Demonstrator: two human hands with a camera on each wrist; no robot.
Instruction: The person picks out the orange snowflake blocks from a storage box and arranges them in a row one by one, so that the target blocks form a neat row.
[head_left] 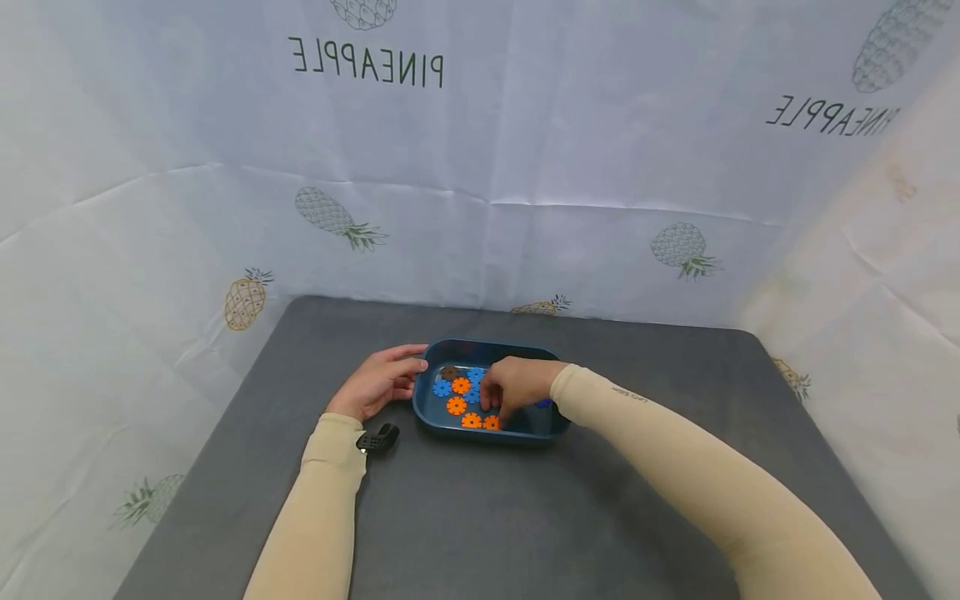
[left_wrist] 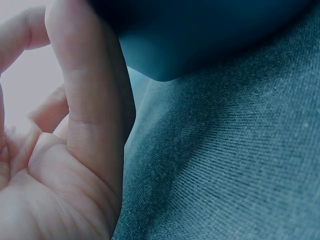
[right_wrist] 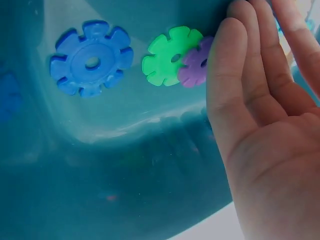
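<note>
A dark blue tray (head_left: 487,437) holds several flat, notched plastic discs, including an orange disc (head_left: 456,406), a brown disc (head_left: 449,372) and a light blue disc (head_left: 442,387). At the tray's left end my left hand (head_left: 378,379) holds the rim. My right hand (head_left: 521,383) reaches down inside among the discs, fingers fairly straight and spread from the thumb; the fingertips are partly hidden. In the right wrist view a blue disc (right_wrist: 92,59) lies apart from a green disc (right_wrist: 167,57), which a purple disc (right_wrist: 194,65) overlaps beside the fingers.
The tray stands on a dark grey table (head_left: 480,517). A white curtain (head_left: 480,167) with pineapple prints hangs behind and along the sides. A black band (head_left: 378,439) is on the left wrist, and both arms wear beige sleeves.
</note>
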